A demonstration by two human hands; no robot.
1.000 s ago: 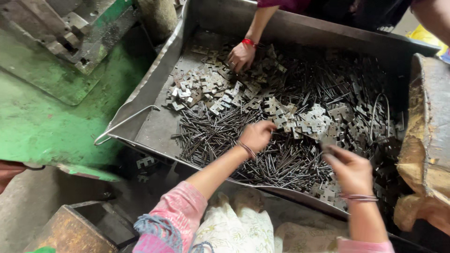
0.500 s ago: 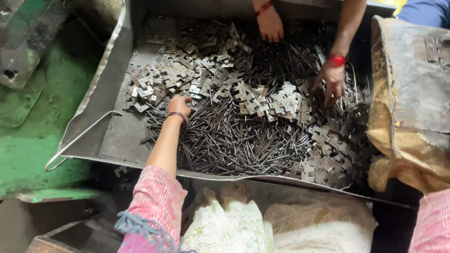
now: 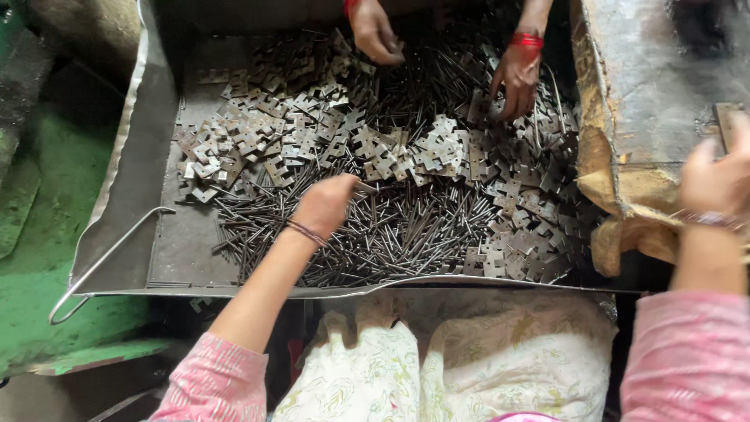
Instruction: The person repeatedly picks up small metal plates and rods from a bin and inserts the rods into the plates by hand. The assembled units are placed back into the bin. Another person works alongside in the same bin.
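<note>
Fingers of the left hand (image 3: 328,205) pinch together on thin metal pins (image 3: 391,234) heaped beneath them in a metal tray (image 3: 148,195); right hand (image 3: 715,180) rests spread on sacking (image 3: 625,117) beside it.

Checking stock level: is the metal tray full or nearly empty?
Well stocked, not brimming. The metal tray holds a spread of pins and small plates; bare floor shows only at its left end.

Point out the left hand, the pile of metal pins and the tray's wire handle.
left hand (image 3: 326,205), head view, on the back of the hand.
pins (image 3: 406,234), head view, middle of the dark pile.
wire handle (image 3: 105,258), head view, on the bent wire at the tray's left side.
</note>
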